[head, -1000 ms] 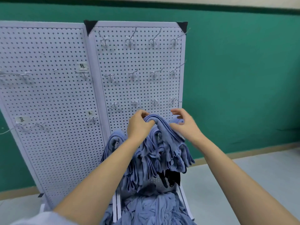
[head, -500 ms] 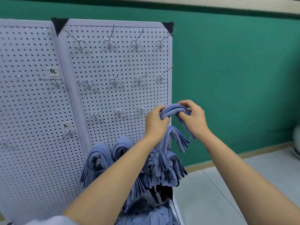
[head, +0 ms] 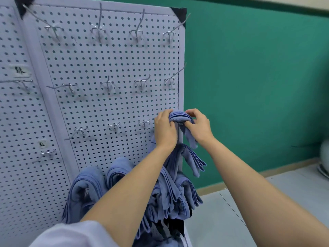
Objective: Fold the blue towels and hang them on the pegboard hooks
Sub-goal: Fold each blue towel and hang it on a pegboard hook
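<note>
Pegboard [head: 110, 107] noted as a white perforated panel, round holes in even rows, fitted with thin bent wire hooks [head: 141, 82]. We find one blue towel [head: 179, 115], soft cloth folded into a thick layered band, arched over the board's right edge, level with the third hook row. Both hands pinch it: left hand [head: 165, 131] on its left side, right hand [head: 200, 127] on its right. Further folded towels [head: 192, 159] hang in drooping loops along the lower hooks.
</note>
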Available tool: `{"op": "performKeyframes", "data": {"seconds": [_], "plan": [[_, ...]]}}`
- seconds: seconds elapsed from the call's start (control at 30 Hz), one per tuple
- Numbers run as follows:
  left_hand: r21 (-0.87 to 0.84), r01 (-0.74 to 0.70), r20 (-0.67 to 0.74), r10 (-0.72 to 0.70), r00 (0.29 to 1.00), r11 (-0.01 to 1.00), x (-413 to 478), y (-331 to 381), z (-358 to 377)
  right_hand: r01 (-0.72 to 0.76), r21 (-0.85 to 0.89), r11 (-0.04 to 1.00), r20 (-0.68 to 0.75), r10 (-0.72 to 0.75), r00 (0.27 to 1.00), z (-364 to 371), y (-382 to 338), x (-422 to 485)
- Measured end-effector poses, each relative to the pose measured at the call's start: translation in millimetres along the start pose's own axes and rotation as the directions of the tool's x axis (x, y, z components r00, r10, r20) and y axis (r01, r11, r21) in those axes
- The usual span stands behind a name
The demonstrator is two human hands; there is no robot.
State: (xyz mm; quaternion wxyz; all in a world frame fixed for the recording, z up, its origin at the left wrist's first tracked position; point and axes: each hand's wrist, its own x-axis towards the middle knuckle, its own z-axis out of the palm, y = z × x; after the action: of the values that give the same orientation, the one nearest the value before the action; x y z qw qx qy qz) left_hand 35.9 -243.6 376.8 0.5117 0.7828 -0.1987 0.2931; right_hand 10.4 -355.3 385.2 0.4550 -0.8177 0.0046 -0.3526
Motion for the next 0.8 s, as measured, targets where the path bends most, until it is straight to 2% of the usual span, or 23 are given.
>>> {"op": "performKeyframes", "data": {"seconds": [0.13, 0.2, 0.27, 0.37, 0.43, 0.57, 0.7, 0.8], "plan": [[0.019, -0.048, -0.001, 0.048, 0.999, 0.999, -11, -11, 4, -0.005, -0.035, 0.999, 0.022, 0.006, 1.000, 5, 13, -3], [0.100, -0.002, -0.015, 0.003, 1.000, 0.995, -20, -16, 5, -0.014, -0.072, 0.997, 0.036, 0.017, 0.999, 4, 18, -6], [0.193, 0.068, -0.031, -0.063, 0.998, 0.979, -29, -22, 6, -0.032, -0.217, 0.976, -0.003, 0.032, 0.999, 1, 22, -9], [0.222, 0.138, -0.007, -0.140, 0.990, 0.965, -35, -25, 7, -0.069, -0.376, 0.924, -0.102, 0.033, 0.994, -5, 25, -12], [0.178, 0.189, 0.038, -0.199, 0.979, 0.966, -36, -24, 9, -0.106, -0.381, 0.919, -0.072, 0.085, 0.994, -4, 30, -14], [0.093, 0.212, 0.127, -0.223, 0.966, 0.973, -40, -23, 7, -0.104, -0.317, 0.943, 0.109, 0.145, 0.983, -1, 38, -24], [0.084, 0.279, 0.182, -0.290, 0.939, 0.957, -49, -20, -12, -0.118, -0.267, 0.956, 0.114, 0.153, 0.982, -10, 24, -39], [0.085, 0.270, 0.180, -0.281, 0.943, 0.959, -64, -10, -39, -0.100, -0.248, 0.964, 0.127, 0.134, 0.983, -18, 4, -61]]}}
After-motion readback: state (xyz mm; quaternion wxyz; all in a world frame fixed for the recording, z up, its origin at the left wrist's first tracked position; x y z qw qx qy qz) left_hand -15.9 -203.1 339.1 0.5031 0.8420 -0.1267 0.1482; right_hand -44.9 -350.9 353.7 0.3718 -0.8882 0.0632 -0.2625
